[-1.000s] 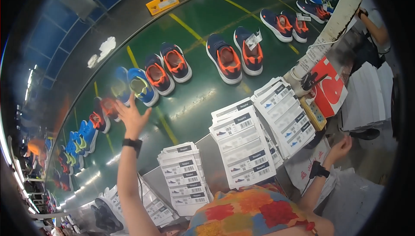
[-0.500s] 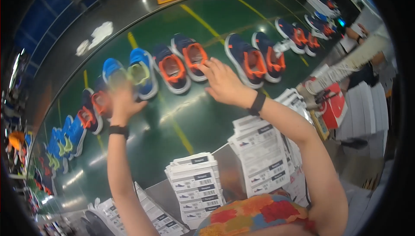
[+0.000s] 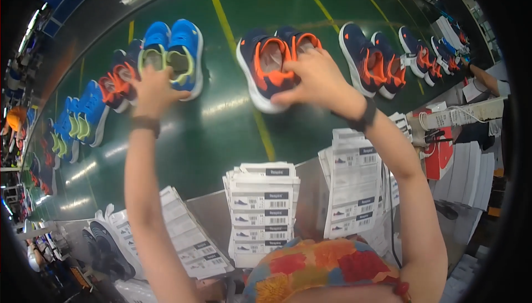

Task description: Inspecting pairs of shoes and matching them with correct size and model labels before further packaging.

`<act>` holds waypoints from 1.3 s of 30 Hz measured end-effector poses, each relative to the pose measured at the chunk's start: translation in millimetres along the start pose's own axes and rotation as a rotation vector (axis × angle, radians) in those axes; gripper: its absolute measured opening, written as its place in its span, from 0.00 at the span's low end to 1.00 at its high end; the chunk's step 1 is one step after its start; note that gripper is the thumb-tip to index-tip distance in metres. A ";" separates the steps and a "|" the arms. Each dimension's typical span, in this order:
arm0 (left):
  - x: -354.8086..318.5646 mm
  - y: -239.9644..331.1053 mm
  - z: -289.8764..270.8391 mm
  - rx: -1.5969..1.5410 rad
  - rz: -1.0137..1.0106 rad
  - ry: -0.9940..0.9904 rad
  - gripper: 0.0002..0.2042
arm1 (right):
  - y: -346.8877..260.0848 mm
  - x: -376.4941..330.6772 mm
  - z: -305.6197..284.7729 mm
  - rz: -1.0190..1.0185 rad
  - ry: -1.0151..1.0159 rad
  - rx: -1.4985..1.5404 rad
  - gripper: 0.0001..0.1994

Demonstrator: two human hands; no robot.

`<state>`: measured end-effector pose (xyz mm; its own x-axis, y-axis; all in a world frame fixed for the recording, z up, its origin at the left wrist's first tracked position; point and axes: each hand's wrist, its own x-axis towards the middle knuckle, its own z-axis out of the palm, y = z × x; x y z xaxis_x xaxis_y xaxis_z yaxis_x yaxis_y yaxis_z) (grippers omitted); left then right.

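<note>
My left hand [image 3: 153,92] is at the heels of a pair of bright blue sneakers [image 3: 187,37] with lime linings. Its fingers reach the left shoe's opening and its thumb spreads to the right shoe's heel. Further right, my right hand [image 3: 324,81] is closed round the heels of two navy sneakers [image 3: 252,64] with orange linings. The thumb presses the left shoe's heel, while the fingers partly cover the right shoe. Both pairs stand on the green surface [image 3: 213,136], toes pointing away from me.
More blue sneakers [image 3: 94,106] and orange-lined navy sneakers [image 3: 360,53] line the surface on both sides. Stacks of printed label sheets [image 3: 261,192] lie along the near edge. Dark insoles [image 3: 111,242] are at lower left. A person's arm [image 3: 485,78] shows at far right.
The view has shifted. The gap between the blue and navy pairs is wider. My right hand has moved over the navy pair's heels, and my left hand remains at the blue pair.
</note>
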<state>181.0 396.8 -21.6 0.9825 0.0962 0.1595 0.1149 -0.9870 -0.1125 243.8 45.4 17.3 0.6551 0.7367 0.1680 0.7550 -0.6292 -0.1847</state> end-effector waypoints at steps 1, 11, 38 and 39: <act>-18.0 7.0 -12.7 -0.041 -0.065 0.011 0.29 | -23.9 -25.7 -9.7 -0.011 0.050 0.031 0.30; -215.0 161.4 -76.5 -0.916 0.125 -0.102 0.27 | -115.8 -202.3 -4.9 -0.022 0.087 0.557 0.22; -140.8 165.1 -104.0 -1.279 -0.300 -0.390 0.08 | -55.7 -100.3 -12.9 0.455 -0.423 1.324 0.08; -140.4 165.6 -102.8 -1.346 -0.353 -0.399 0.08 | -56.0 -100.8 -12.7 0.458 -0.419 1.331 0.08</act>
<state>47.1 206.6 38.2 0.9329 0.1630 -0.3211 0.3541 -0.2536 0.9002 135.8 3.2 23.0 0.5928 0.7025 -0.3938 -0.2478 -0.3061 -0.9192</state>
